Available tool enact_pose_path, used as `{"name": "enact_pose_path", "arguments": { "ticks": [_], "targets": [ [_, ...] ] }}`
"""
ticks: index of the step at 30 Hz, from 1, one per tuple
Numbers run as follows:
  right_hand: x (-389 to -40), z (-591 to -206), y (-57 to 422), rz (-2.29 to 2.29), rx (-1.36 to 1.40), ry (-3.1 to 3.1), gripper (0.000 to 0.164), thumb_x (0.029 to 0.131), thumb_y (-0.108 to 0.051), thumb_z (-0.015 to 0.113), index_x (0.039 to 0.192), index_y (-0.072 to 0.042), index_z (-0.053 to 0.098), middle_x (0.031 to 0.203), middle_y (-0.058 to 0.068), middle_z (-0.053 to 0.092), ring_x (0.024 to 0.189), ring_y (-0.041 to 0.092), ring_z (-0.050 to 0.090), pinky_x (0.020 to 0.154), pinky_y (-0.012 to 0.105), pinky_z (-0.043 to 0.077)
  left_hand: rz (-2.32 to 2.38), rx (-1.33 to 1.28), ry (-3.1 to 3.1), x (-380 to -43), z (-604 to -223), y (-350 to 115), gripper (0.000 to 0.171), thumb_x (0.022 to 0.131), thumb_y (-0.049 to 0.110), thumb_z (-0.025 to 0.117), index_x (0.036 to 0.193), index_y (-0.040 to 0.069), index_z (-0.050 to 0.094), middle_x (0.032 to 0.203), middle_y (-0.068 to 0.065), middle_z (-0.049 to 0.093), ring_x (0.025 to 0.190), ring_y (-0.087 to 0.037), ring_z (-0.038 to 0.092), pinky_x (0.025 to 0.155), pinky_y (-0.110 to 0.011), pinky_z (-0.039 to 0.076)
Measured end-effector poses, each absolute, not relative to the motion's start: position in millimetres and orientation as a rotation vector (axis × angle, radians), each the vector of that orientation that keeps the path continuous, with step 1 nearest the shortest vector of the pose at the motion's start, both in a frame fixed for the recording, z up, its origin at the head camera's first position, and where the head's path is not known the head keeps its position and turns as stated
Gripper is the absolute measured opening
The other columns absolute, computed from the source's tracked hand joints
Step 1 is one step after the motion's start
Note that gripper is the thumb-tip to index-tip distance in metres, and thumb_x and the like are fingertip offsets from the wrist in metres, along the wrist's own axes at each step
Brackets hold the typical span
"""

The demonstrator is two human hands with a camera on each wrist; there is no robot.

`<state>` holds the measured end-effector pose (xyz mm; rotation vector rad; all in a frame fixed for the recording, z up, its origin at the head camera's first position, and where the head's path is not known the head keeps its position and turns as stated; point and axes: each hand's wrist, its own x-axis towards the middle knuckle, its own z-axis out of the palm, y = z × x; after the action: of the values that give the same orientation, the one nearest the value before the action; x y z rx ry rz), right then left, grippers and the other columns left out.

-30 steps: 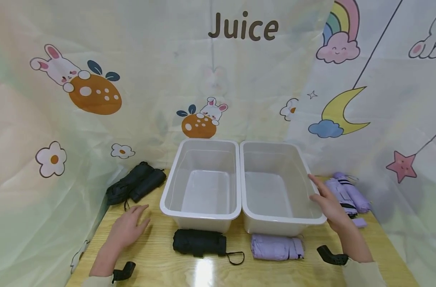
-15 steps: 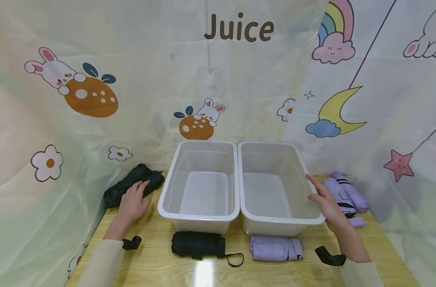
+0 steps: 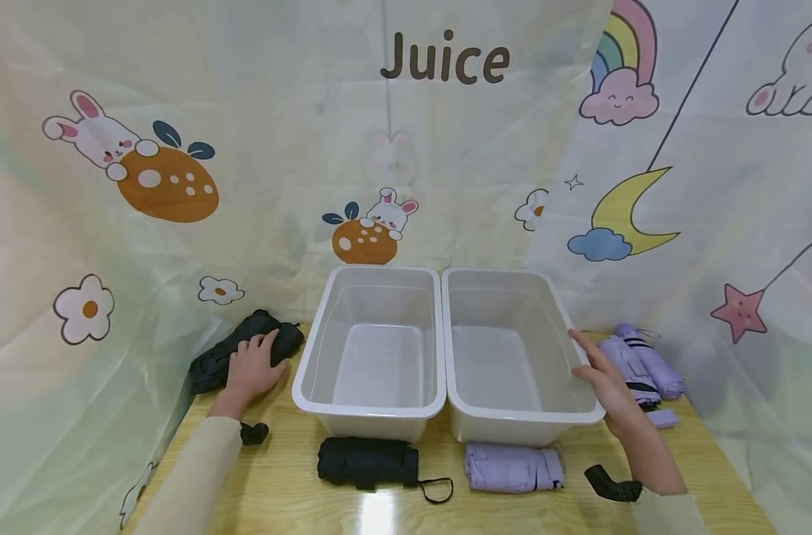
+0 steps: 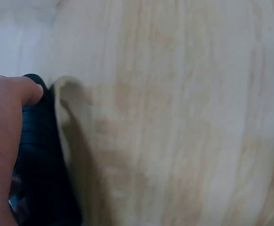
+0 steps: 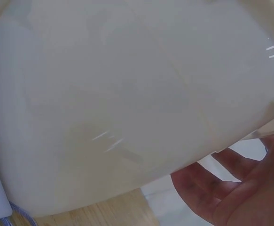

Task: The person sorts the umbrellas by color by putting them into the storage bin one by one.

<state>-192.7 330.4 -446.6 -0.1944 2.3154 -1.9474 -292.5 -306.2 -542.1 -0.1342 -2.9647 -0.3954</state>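
At the table's left, my left hand [image 3: 253, 369] lies over a pair of folded black umbrellas [image 3: 213, 364], fingers across them and thumb on the near side. The left wrist view has the thumb pressing the dark umbrella [image 4: 45, 155] it holds; the other fingertips are hidden. My right hand [image 3: 611, 397] grips the outer rim of the right white plastic bin [image 3: 526, 417], its thumb over the edge. The right wrist view shows fingers [image 5: 198, 186] curled at the bin's edge. Beside it stands a matching left white bin [image 3: 368, 410]. Both bins hold nothing.
In front of the bins lie a folded black umbrella [image 3: 368, 462] with a wrist loop and a folded purple umbrella [image 3: 512, 468]. More purple umbrellas [image 3: 642, 368] lie right of the right hand. A printed cloth [image 3: 265, 148] hangs behind the wooden table [image 3: 278, 483].
My left hand has moved forward from the bare table onto the black umbrellas at the left. The right hand stays at the bin's rim. The head view has shifted slightly.
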Motion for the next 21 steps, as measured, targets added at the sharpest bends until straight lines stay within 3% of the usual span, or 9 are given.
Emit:
{"name": "enact_pose_path", "arguments": {
  "ticks": [11,21],
  "targets": [
    [-192.8,-450.8,329.8,-1.973,-0.168,2.29,0.064,0.104,-0.013,0.041,0.158,-0.025,0.009,0.152,0.021,0.012,0.107,0.015,0.053,0.077,0.042,0.053,-0.511,-0.041,-2.93,-295.3,-553.8,-304.4,0.087,0.083,0.052,0.069,0.147,0.004,0.036,0.124,-0.032,0.041,0.106,-0.05,0.039,0.08,-0.061,0.036],
    [-190.4,-452.5,329.2,-2.002,-0.156,2.275,0.063,0.104,-0.015,0.042,0.158,-0.027,0.011,0.153,0.021,0.01,0.109,0.015,0.051,0.078,0.042,0.053,-0.672,0.2,-2.984,-297.5,-551.5,-287.8,0.094,0.081,0.058,0.066,0.15,0.005,0.029,0.132,-0.036,0.038,0.111,-0.059,0.038,0.089,-0.07,0.031]
  ]
}}
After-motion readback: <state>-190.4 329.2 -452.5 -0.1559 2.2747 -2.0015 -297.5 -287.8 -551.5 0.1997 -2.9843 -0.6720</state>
